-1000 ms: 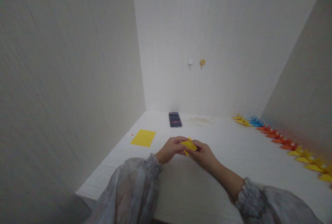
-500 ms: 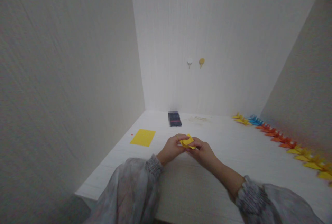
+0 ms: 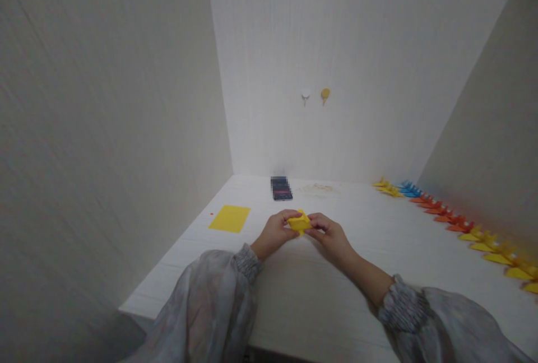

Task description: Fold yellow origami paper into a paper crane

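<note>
A small piece of folded yellow paper (image 3: pixel 300 222) is held between my two hands, just above the white table. My left hand (image 3: pixel 277 232) pinches its left side, thumb toward me and fingers behind. My right hand (image 3: pixel 332 236) grips the right edge between thumb and fingertips. The folded shape stands out in several layers, with a small tip pointing down below; its exact form is too small to make out. To the left of my hands a flat square sheet of yellow paper (image 3: pixel 230 218) lies on the table.
A dark phone (image 3: pixel 281 188) lies near the back wall. Along the right side runs a row of folded paper cranes: yellow (image 3: pixel 387 188), blue (image 3: pixel 409 189), orange-red (image 3: pixel 441 213) and more yellow. Two hooks (image 3: pixel 325 94) are on the back wall. A tiny orange dot (image 3: pixel 212 214) sits beside the sheet.
The folded yellow paper has turned in my fingers, and its shape shows more squarely with a tip below. My right hand's fingers have shifted on its edge. The view has tilted slightly.
</note>
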A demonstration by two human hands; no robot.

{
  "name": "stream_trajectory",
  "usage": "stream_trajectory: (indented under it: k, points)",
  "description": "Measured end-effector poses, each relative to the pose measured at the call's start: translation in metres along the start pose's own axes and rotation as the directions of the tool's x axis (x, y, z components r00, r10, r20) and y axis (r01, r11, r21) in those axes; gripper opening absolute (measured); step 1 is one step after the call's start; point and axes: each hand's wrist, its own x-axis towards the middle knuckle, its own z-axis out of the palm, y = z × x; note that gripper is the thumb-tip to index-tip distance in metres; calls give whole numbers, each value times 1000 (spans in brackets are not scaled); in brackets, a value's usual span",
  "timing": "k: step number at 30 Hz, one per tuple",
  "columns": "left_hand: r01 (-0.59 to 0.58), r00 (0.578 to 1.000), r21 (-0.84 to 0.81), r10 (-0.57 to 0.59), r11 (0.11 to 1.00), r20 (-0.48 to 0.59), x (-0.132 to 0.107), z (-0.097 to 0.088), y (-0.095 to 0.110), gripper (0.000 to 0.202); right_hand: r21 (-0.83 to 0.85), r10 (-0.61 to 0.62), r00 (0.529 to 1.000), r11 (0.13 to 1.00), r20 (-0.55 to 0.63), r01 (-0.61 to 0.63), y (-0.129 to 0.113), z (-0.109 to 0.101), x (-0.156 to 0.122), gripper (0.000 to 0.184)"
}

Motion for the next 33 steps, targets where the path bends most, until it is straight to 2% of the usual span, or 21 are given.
stream_trajectory:
  k: [4, 8, 14, 17, 22, 27, 30, 33]
  points:
    - [65, 998, -89, -64, 994, 15, -2, 1, 9, 42, -3, 50, 999, 999, -17, -50, -5, 0, -1, 6]
    - [70, 998, -112, -70, 991, 9, -3, 2, 12, 41, -24, 83, 996, 996, -13, -83, -8, -1, -1, 8]
    - [29, 1000, 25, -29, 999, -2, -3, 0, -3, 40, -42, -49, 992, 998, 113, 54, -2, -1, -1, 8]
    - [-18, 998, 75, 13, 997, 62, -3, -1, -7, 43, -98, -69, 987, 992, 145, 84, 1, 0, -2, 5]
    - [-45, 999, 116, 42, 992, 27, -2, -2, -6, 42, -132, -105, 987, 984, 119, 120, -2, -2, -2, 10]
    - [-86, 996, 148, 91, 985, -23, -1, -2, -2, 40, -145, -156, 984, 975, 87, 167, -4, -3, -1, 4]
    - [-112, 994, 173, 113, 979, -1, -3, -1, 0, 36, -129, -177, 983, 975, 46, 182, -4, -2, -1, 11]
    - [-135, 991, 194, 132, 972, 32, -4, 0, 1, 36, -127, -174, 985, 977, 10, 174, -6, -1, -1, 8]
